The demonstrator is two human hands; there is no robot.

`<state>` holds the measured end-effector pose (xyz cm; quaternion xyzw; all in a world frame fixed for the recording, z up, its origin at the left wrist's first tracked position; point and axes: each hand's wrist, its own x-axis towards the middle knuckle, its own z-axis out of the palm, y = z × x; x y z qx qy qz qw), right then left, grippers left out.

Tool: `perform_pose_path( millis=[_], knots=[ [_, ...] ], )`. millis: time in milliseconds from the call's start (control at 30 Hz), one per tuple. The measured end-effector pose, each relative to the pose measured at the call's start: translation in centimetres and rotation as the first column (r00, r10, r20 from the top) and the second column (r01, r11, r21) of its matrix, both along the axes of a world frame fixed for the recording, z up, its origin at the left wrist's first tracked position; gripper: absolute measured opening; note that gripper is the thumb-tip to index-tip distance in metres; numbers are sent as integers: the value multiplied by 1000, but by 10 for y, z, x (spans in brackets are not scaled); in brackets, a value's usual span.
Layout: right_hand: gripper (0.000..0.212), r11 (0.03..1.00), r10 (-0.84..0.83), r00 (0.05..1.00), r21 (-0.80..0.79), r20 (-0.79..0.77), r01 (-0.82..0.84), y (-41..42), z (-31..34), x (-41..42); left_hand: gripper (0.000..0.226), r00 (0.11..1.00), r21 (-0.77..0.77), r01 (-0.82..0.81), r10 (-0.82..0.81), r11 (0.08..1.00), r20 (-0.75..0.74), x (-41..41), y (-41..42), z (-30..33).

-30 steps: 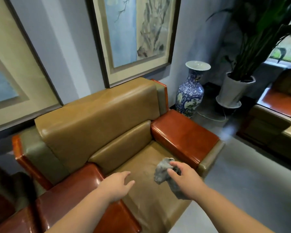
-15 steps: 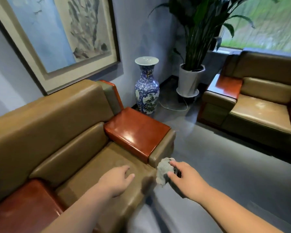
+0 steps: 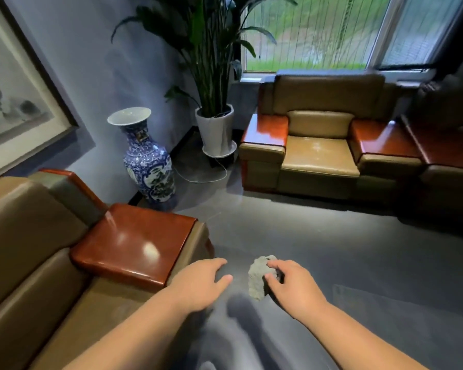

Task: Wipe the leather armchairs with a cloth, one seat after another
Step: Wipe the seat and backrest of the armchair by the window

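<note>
While your right hand [image 3: 292,285] grips the grey cloth [image 3: 257,276] and your left hand [image 3: 198,285] hangs relaxed, the next armchair [image 3: 321,145] lies ahead, rightward.

No sleeves are seen at all, both forearms are left bare right down to the frame edge. Nothing is worn on the left hand [image 3: 198,285] or right hand [image 3: 292,288], fingernails kept short.

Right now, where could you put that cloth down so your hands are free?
The glossy red-brown armrest beside the left hand is bare, as is the tan seat cushion of the armchair under the window. The gray floor between the chairs is open. The corner is crowded: blue-and-white vase, potted plant, white cord.
</note>
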<state>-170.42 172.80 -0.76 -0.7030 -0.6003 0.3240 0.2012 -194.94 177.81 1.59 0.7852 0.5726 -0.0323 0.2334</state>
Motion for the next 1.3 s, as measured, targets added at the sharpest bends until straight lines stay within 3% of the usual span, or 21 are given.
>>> perform_pose_path(
  millis=[133, 233, 367, 633, 867, 1033, 1300],
  knots=[
    [11, 989, -150, 985, 4, 80, 151, 25, -5, 31, 62, 996, -51, 86, -85, 995, 11, 37, 53, -19],
    [21, 975, -222, 967, 14, 126, 222, 54, -5, 55, 63, 990, -78, 139, -138, 987, 26, 67, 101, -34],
    [19, 959, -280, 946, 12, 163, 282, 112, -7, 81, 62, 971, -78, 241, -241, 967, 9, 102, 177, -35],
    [8, 918, -398, 907, 60, 140, 393, 253, 1, 116, 61, 937, -36, 348, -349, 937, -30, 136, 350, -4],
    [21, 867, -498, 865, 58, 69, 495, 331, 1, 168, 59, 911, -51, 410, -411, 911, -24, 203, 449, 1],
    [24, 852, -524, 849, 26, 64, 524, 381, -11, 225, 60, 892, -78, 445, -449, 892, -45, 263, 503, -15],
    [26, 909, -415, 910, 40, 2, 415, 515, -16, 366, 59, 940, -25, 339, -340, 940, -21, 392, 618, -21]
  ],
)
